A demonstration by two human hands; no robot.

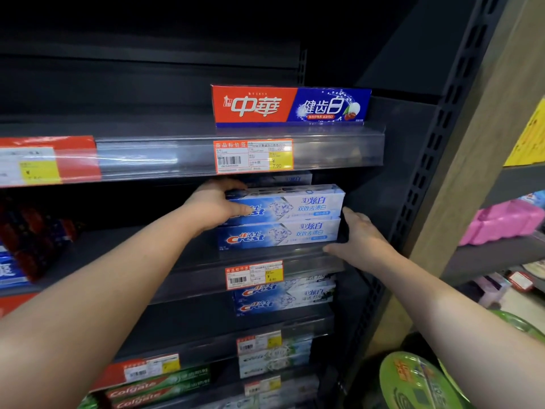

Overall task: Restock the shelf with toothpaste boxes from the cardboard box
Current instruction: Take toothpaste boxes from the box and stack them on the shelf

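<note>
Through the head camera, your left hand (216, 206) grips the left end of the upper blue-and-white Crest toothpaste box (295, 206), with the thumb on its front face and the fingers curled over its top edge. That box lies flat on a second, matching Crest box (283, 236), which sits on the dark metal shelf (97, 239) behind a clear plastic price rail (306, 261). Your right hand (361, 236) is flat, fingers straight, against the right ends of the two stacked boxes. On the shelf above stands a red-and-blue cardboard toothpaste box (290, 106), over an orange price tag (253, 156).
</note>
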